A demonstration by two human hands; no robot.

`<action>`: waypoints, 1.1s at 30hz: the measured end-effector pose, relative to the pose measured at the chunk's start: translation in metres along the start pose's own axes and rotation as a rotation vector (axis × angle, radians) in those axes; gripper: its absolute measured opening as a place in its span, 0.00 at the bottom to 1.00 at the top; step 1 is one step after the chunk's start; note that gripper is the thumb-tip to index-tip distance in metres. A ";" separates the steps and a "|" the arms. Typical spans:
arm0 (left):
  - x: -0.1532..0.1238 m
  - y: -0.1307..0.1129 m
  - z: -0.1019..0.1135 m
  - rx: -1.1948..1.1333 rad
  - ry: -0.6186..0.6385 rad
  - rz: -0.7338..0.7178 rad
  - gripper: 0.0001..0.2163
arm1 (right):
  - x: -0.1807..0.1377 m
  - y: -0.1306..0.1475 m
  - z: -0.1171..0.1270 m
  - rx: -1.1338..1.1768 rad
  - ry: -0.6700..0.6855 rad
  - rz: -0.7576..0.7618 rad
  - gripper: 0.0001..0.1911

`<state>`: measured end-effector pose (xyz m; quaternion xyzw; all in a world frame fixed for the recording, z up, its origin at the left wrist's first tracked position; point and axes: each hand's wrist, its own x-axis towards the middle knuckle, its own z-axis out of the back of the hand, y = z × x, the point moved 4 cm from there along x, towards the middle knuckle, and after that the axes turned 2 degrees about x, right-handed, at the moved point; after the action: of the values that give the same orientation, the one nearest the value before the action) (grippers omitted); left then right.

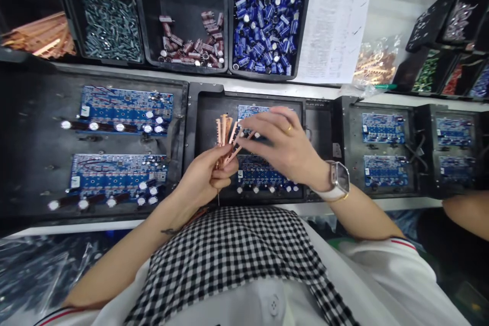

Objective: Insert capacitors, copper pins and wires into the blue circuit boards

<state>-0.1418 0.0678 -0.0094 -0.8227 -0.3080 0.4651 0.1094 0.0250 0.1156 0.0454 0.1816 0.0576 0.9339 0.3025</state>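
My left hand (208, 173) is closed round a bunch of copper strips (224, 132) with notched edges, which fan out upward from the fist. To their right, my right hand (284, 145) has its thumb and fingertips at the end of a strip that leans right out of the bunch. Both hands are above a black tray (210, 104). In it lie an upper blue circuit board (250, 110), partly hidden by my right hand, and a lower blue circuit board (267, 175) with round capacitors along its front edge.
Left, another black tray (23, 137) carries two circuit boards (126, 107). More trayed boards (384, 127) stand right. Behind are bins of blue capacitors (267, 25), brown capacitors (194, 48) and copper strips (42, 35), plus a printed sheet (332, 20). Another person's arm (468, 214) shows far right.
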 end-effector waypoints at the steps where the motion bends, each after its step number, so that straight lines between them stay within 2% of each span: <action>1: -0.002 0.001 -0.002 0.017 0.035 0.031 0.15 | 0.000 0.007 0.006 0.030 -0.018 0.058 0.13; 3: -0.002 0.003 -0.001 0.101 0.029 0.019 0.13 | -0.006 0.003 0.010 0.047 -0.067 0.046 0.12; 5: 0.001 0.003 0.008 0.208 -0.075 -0.079 0.12 | -0.018 -0.018 0.003 0.019 -0.085 -0.081 0.12; 7: 0.005 0.003 0.016 0.261 -0.174 -0.162 0.11 | -0.031 -0.042 -0.014 -0.006 -0.035 -0.185 0.14; 10: 0.012 0.007 0.023 0.259 -0.199 -0.179 0.12 | -0.044 -0.062 -0.040 -0.019 0.045 -0.214 0.16; 13: 0.013 0.008 0.025 0.246 -0.199 -0.194 0.16 | -0.048 -0.065 -0.052 -0.030 0.065 -0.187 0.16; 25: 0.005 0.012 0.019 0.211 -0.196 -0.198 0.20 | -0.048 -0.069 -0.060 -0.027 0.109 -0.155 0.16; 27: 0.004 0.010 0.018 0.193 -0.193 -0.176 0.19 | -0.044 -0.066 -0.055 -0.045 0.133 -0.159 0.17; 30: -0.003 0.008 0.013 0.140 -0.165 -0.080 0.16 | -0.034 -0.042 -0.030 -0.076 0.093 -0.180 0.15; 33: -0.012 0.014 0.000 0.116 0.027 0.110 0.14 | -0.026 0.002 0.001 -0.011 0.022 -0.069 0.15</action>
<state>-0.1409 0.0494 -0.0078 -0.8367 -0.2336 0.4765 0.1353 0.0442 0.0991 0.0387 0.1676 0.0618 0.9252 0.3349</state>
